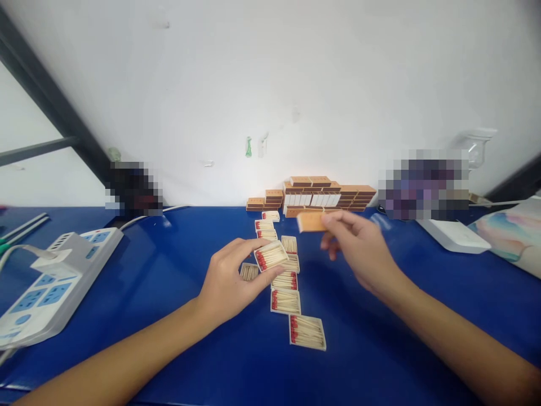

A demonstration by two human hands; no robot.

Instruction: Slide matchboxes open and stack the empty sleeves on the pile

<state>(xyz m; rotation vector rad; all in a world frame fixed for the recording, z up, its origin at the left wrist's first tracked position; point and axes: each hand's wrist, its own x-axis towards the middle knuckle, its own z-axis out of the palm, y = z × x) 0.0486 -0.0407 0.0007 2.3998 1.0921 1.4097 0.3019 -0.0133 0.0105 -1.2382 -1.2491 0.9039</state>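
Between thumb and fingers, my left hand (232, 273) grips a white matchbox tray (271, 256) full of red-tipped matches, tilted above the table. My right hand (355, 239) pinches an orange matchbox sleeve (311, 221), slightly blurred, to the right of that tray. Whether anything is inside the sleeve I cannot tell. Below and beyond the held tray, several open trays of matches form a rough column, the nearest tray (307, 331) lying closest to me. One small tray (249, 272) with brownish sticks is partly behind my left hand.
Stacked matchboxes (329, 197) stand against the white wall at the back. A white power strip (54, 293) with a plugged-in adapter lies on the left of the blue table (169, 355). At the right are a white flat box (454, 235) and a colourful bag (513, 231).
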